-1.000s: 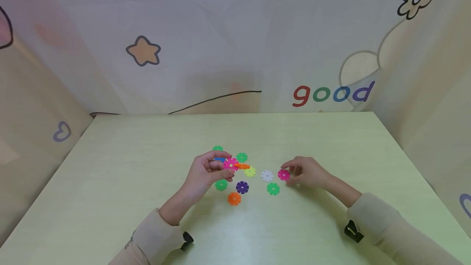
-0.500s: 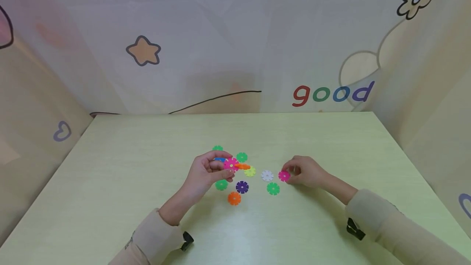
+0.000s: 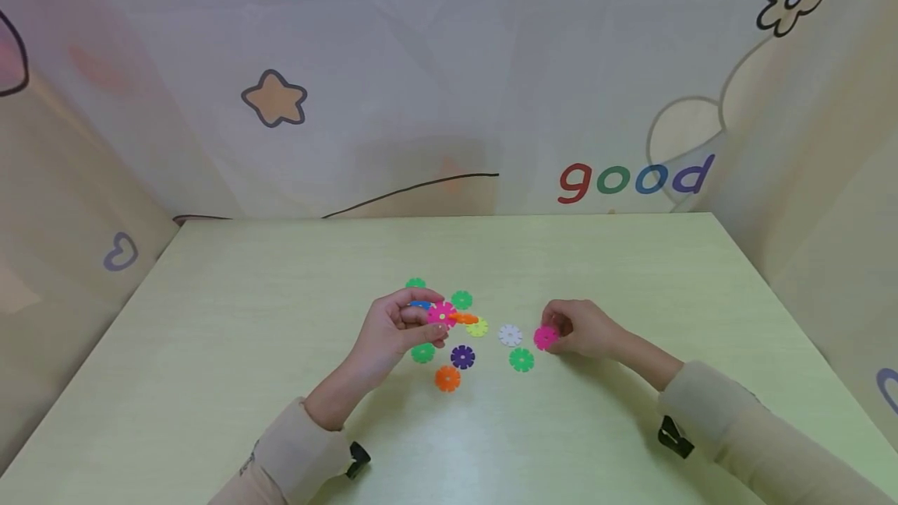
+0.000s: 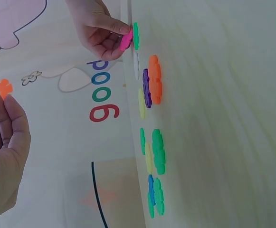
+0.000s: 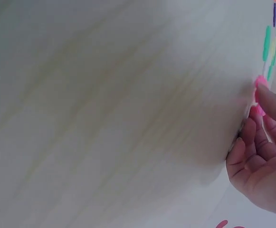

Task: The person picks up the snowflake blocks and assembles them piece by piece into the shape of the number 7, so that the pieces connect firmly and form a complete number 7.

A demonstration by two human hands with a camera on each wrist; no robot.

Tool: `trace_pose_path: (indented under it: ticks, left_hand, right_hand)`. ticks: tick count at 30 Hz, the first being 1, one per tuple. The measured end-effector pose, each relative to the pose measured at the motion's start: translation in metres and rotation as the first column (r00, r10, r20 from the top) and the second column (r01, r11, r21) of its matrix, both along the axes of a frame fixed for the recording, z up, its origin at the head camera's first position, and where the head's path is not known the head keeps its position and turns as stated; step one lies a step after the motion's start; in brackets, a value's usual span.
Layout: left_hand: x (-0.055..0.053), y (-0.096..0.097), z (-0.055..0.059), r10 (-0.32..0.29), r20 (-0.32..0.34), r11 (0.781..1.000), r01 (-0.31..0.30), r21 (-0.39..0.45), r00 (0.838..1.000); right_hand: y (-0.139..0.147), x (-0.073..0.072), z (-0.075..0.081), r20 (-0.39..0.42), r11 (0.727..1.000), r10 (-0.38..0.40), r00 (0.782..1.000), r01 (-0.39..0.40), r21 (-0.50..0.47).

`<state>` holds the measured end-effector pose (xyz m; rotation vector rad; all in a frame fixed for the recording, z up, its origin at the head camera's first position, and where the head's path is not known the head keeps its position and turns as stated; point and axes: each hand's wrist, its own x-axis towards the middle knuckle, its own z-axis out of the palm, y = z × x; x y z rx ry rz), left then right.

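My left hand [image 3: 396,326] pinches a pink notched plastic disc [image 3: 440,314], to which an orange disc [image 3: 464,319] is joined edge-on at its right side. On the right, my right hand [image 3: 585,326] grips a second pink disc [image 3: 546,337] between thumb and fingers, low at the table; it is tilted up in the right wrist view, where the thumb [image 5: 272,102] covers part of it. Just left of that disc lie a white disc [image 3: 510,335] and a green disc [image 3: 521,360]. A yellow disc [image 3: 478,327] lies beneath the joined pair in the head view.
More flat discs lie around the left hand: purple [image 3: 462,357], orange [image 3: 447,379], blue [image 3: 421,305], and several green ones, such as the far green disc [image 3: 461,300]. The pale table [image 3: 281,271] meets a printed curtain [image 3: 421,84] at the back and sides.
My right hand has closed its fingers on the pink disc and shifted it slightly right and toward me, tilting it. The left hand keeps its pink and orange pair nearly still.
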<state>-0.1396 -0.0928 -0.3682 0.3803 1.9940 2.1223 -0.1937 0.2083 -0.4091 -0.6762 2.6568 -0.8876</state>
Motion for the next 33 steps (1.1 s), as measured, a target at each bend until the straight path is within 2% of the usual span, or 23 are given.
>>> trace_pose_path:
  ticks: [11,22,26,33]
  left_hand:
    - [0.001,0.0,0.002,-0.002,0.004,1.0,0.002,0.006,1.0]
    - [0.001,0.001,0.001,0.004,0.014,1.0,-0.003,-0.007,1.0]
    - [0.001,0.001,0.0,0.004,0.014,1.0,-0.004,-0.005,1.0]
    - [0.0,0.002,-0.001,0.004,0.019,1.0,-0.004,-0.007,1.0]
  right_hand:
    - [0.0,0.004,0.004,0.05,0.997,0.018,0.999,-0.014,-0.079]
    - [-0.003,0.011,0.014,0.096,0.982,-0.013,0.995,0.031,-0.187]
    - [-0.006,0.015,0.021,0.12,0.969,-0.016,0.993,0.045,-0.241]
    - [-0.012,0.022,0.031,0.221,0.926,-0.033,0.975,0.113,-0.36]
